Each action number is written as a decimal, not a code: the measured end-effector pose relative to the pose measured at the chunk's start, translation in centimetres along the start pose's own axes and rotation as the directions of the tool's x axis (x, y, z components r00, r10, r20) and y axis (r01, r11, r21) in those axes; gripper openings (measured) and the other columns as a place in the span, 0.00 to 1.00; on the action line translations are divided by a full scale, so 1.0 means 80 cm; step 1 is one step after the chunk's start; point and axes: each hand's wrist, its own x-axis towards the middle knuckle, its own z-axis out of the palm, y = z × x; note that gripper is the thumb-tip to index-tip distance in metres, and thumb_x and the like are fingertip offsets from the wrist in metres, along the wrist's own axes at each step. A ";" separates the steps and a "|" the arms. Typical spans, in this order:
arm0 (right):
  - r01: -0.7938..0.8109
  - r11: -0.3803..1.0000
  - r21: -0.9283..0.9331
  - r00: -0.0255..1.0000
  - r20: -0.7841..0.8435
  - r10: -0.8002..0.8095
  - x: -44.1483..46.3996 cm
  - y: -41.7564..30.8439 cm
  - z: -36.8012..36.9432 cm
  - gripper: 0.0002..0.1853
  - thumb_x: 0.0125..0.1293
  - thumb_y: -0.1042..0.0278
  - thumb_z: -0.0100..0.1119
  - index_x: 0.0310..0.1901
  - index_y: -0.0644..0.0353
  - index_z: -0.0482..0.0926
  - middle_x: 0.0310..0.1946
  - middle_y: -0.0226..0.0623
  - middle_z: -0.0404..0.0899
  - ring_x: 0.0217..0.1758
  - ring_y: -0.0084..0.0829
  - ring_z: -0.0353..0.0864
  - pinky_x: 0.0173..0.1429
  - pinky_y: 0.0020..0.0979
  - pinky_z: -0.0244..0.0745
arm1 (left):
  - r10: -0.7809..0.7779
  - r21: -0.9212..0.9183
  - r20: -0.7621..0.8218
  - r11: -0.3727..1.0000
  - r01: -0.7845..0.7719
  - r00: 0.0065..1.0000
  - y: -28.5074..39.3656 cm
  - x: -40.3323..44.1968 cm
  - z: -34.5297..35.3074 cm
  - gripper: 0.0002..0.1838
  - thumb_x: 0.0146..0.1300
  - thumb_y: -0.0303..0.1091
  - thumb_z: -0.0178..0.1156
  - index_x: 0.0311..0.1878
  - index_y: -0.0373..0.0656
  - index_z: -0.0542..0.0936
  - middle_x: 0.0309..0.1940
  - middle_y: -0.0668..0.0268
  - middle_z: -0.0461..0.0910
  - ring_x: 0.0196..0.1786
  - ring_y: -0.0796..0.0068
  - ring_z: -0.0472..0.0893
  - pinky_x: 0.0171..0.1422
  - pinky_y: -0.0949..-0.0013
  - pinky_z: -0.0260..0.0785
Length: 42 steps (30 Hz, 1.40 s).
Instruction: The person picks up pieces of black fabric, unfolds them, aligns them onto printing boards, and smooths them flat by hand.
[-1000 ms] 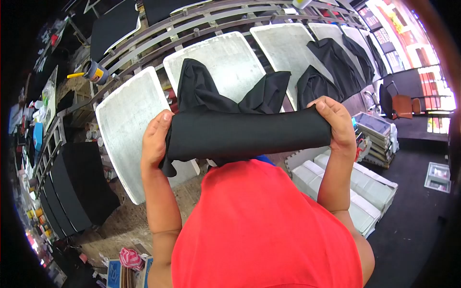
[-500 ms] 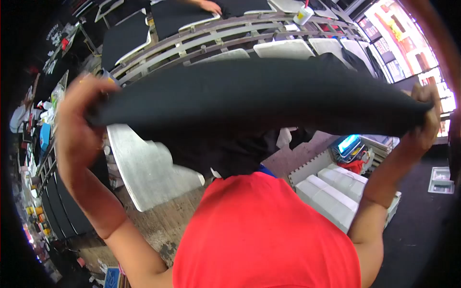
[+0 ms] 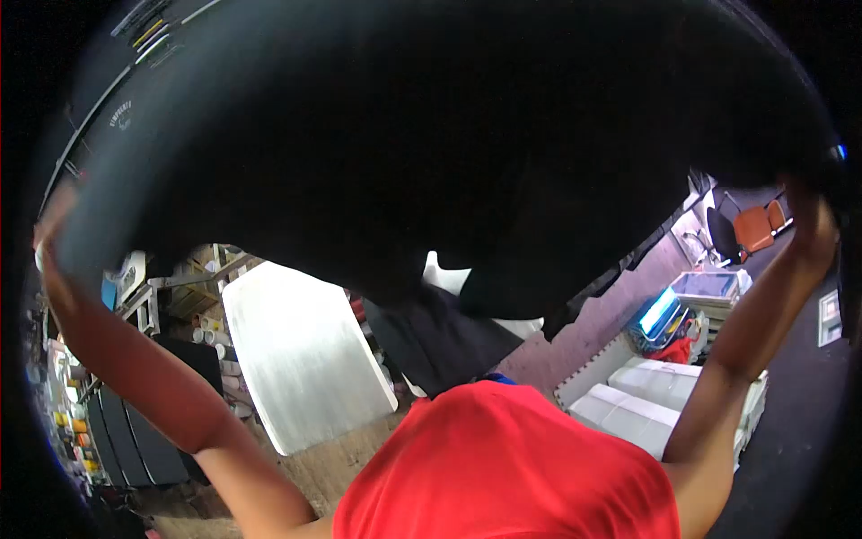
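A wide black cloth (image 3: 431, 162) is raised in front of me and fills the upper part of the view. My left hand (image 3: 58, 220) grips its edge at the far left, smeared by motion and partly covered by the fabric. At the far right, my right hand (image 3: 813, 225) is closed on the other side of the cloth, its fingertips lost in the dark material. The cloth's lower edge hangs above a pale flat board (image 3: 301, 355). More dark fabric (image 3: 440, 337) lies just beyond my red shirt.
White wrapped bundles (image 3: 628, 413) sit at the lower right, near a blue basket (image 3: 660, 319) of items. An orange-brown chair (image 3: 759, 225) stands farther back. Black panels (image 3: 135, 445) and shelves of jars (image 3: 81, 440) are on the left.
Both hands have moved up and outward, lifting and spreading the black cloth. It now hides the racks and the other person's hand at the back, and more of the pale board shows.
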 end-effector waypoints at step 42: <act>-0.905 -0.094 0.415 0.317 0.805 0.501 -0.356 -0.006 0.275 0.23 0.60 0.67 0.69 0.53 0.72 0.76 0.49 0.38 0.82 0.50 0.26 0.80 0.57 0.29 0.72 | -0.464 -0.491 0.863 -0.677 0.548 0.200 0.107 -0.428 0.182 0.31 0.55 0.29 0.70 0.60 0.28 0.72 0.55 0.57 0.78 0.49 0.71 0.80 0.57 0.66 0.71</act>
